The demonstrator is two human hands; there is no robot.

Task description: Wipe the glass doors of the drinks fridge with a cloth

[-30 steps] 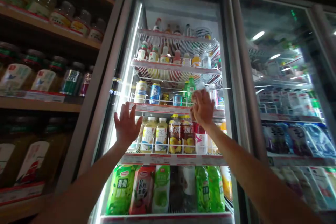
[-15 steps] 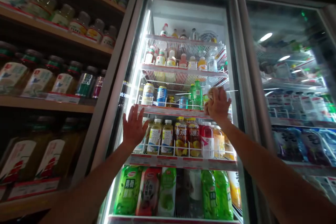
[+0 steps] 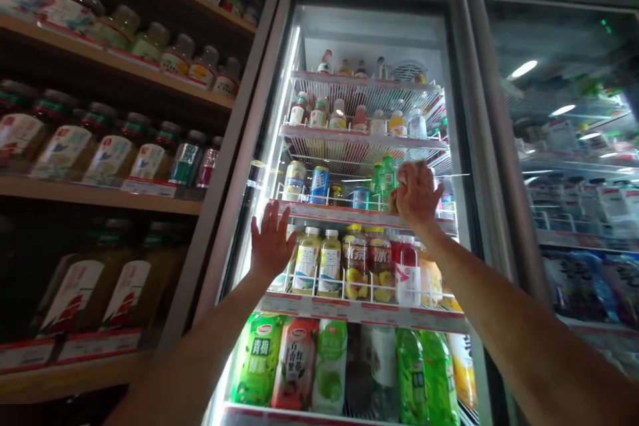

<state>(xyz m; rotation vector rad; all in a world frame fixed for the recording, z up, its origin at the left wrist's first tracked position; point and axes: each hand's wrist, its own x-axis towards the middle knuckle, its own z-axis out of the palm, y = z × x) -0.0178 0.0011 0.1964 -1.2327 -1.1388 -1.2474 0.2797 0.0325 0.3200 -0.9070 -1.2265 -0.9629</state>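
A tall glass door (image 3: 369, 33) of a lit drinks cooler stands in front of me. My left hand (image 3: 272, 243) is raised at the door's left side, fingers spread, palm toward the glass, holding nothing. Higher and to the right, my right hand (image 3: 418, 198) presses a crumpled light cloth (image 3: 395, 201) against the glass. Most of the cloth is hidden behind the fingers. Behind the glass near the right hand are green bottles (image 3: 387, 178) and a blue can (image 3: 361, 198). Tea bottles (image 3: 329, 263) stand on the shelf below.
On the left, wooden shelves (image 3: 100, 193) carry rows of jars and bottles. A metal frame (image 3: 492, 140) separates this door from a second glass cooler (image 3: 579, 213) on the right. Large green bottles (image 3: 432, 373) stand low in the first cooler.
The view has shifted, so the cooler and shelves sit farther right. Against the door, my right hand with the cloth has slid slightly left. My left hand stays at about the same spot.
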